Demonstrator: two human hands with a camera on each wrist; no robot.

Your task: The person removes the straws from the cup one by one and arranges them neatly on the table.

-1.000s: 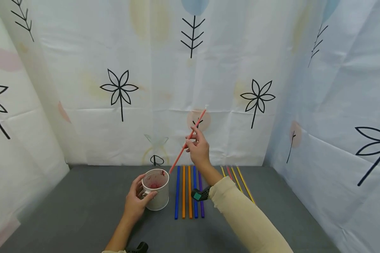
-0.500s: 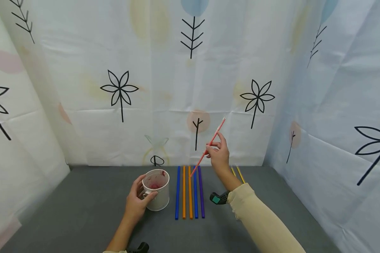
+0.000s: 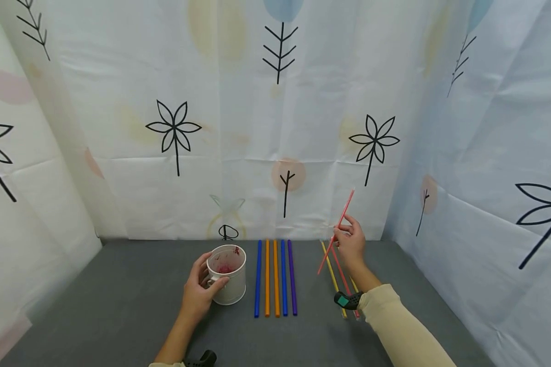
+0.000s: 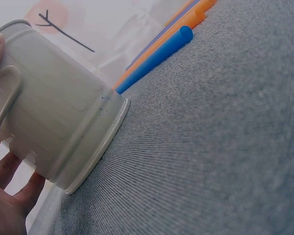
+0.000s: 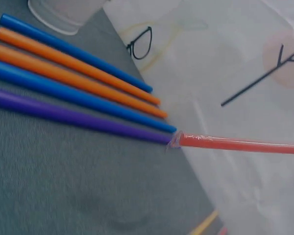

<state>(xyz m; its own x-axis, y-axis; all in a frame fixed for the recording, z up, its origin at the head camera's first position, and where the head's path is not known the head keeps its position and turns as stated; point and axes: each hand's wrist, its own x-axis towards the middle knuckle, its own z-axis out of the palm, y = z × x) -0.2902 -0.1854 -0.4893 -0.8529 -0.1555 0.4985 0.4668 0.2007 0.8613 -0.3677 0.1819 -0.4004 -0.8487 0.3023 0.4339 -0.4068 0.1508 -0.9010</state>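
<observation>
My left hand (image 3: 197, 295) grips a white mug (image 3: 233, 288) by its handle side; the mug stands upright, reddish stains inside. In the left wrist view, fingers curl behind the mug (image 4: 59, 103). With fingertips and thumb, my right hand (image 3: 352, 247) pinches a red straw (image 3: 347, 204), tilted with its top to the right. Clear wrapping shows at the end of this straw (image 5: 235, 143) in the right wrist view. Below that hand lie a yellow straw (image 3: 334, 278) and another red straw (image 3: 342, 275); more yellow is partly hidden by the wrist.
Between the hands, several straws lie side by side: a blue straw (image 3: 258, 280), an orange straw (image 3: 267, 280), a second orange, a second blue and a purple straw (image 3: 293, 280). A patterned curtain (image 3: 239, 127) rises behind the grey table (image 3: 133, 295).
My right hand has carried the red straw rightward and down, from beside the mug to over the right-hand straws. The left hand and mug have stayed in place.
</observation>
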